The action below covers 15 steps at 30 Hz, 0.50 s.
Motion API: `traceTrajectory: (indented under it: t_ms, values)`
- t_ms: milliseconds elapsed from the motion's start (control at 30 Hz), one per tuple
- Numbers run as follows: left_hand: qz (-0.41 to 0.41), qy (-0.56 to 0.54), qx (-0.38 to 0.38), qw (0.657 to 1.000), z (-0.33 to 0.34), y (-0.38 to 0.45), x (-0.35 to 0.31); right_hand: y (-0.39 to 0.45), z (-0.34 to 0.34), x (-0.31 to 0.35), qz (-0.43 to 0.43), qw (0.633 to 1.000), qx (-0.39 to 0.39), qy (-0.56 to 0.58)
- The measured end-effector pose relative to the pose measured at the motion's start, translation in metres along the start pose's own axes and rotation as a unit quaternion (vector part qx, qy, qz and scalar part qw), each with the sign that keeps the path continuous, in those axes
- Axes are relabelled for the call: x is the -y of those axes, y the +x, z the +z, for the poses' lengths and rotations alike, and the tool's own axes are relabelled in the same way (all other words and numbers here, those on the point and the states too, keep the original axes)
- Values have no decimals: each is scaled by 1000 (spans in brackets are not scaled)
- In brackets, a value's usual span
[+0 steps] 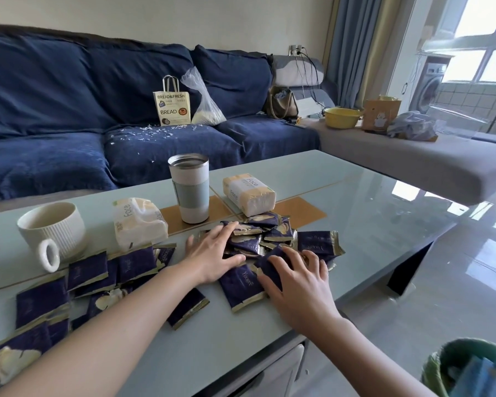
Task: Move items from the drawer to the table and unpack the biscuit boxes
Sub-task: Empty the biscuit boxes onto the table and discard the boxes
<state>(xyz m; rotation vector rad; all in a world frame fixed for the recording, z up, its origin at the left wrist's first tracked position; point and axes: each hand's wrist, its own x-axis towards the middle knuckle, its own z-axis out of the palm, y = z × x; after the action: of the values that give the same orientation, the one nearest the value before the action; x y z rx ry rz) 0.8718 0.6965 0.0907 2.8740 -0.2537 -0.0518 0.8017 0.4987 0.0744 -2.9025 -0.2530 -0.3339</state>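
Several dark blue biscuit packets with gold edges lie on the glass table (355, 202). One heap (272, 233) sits in the middle of the table. More packets (92, 273) are spread out at the left. My left hand (212, 253) rests flat on the left side of the heap, fingers straight. At the heap's near side, my right hand (295, 279) presses on packets with spread fingers. One loose packet (188, 308) lies between my forearms. No biscuit box shows.
A white mug (52, 230), two tissue packs (138, 222) (249, 193) and a tumbler (188, 187) stand behind the packets. A blue sofa (69, 110) holds a paper bag (172, 106). A green bin (467, 365) is at the bottom right.
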Motion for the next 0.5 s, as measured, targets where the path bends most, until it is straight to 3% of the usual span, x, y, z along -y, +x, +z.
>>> traceTrajectory:
  t_ms: [133, 300, 500]
  values:
    - [35, 49, -21, 998, 0, -19, -4, -2, -5, -3, -12, 999, 22, 24]
    - [100, 99, 21, 990, 8, -48, -3, 0, -11, -15, -7, 997, 65, 32]
    - [136, 75, -48, 987, 7, -66, 3, -3, -13, -21, -21, 999, 27, -8]
